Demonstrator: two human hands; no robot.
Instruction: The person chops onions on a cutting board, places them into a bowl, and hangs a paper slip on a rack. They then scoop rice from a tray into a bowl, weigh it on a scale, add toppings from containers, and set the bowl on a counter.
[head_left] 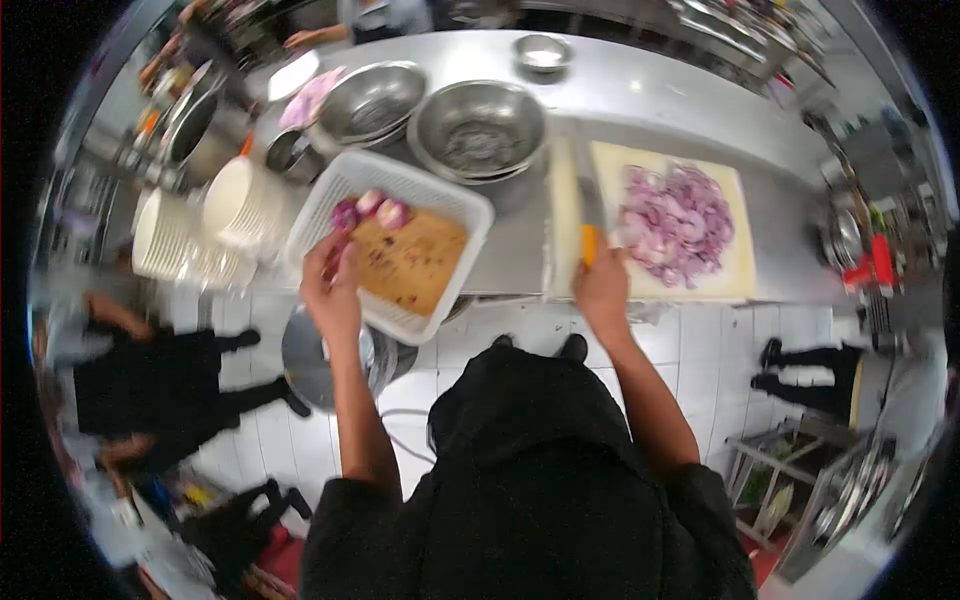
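My right hand (pixel 602 285) is closed round the orange handle of a knife (pixel 588 243), its blade pointing away from me over the left part of a pale cutting board (pixel 738 275). A wide pile of sliced red onion (pixel 680 222) covers the middle of the board. At the left side of a white plastic basket (pixel 466 275), my left hand (pixel 328 285) has its fingers curled on what looks like a red onion, mostly hidden by them. Several whole red onions (pixel 370 202) sit in the basket's far left corner, above a brown bottom with dark scraps.
Two steel bowls (pixel 478 130) stand behind the basket, and a small bowl (pixel 543 52) is farther back. Stacked white tubs (pixel 238 205) are at the left. Below the basket is a grey bin (pixel 318 372). Other people (pixel 150 385) stand on both sides.
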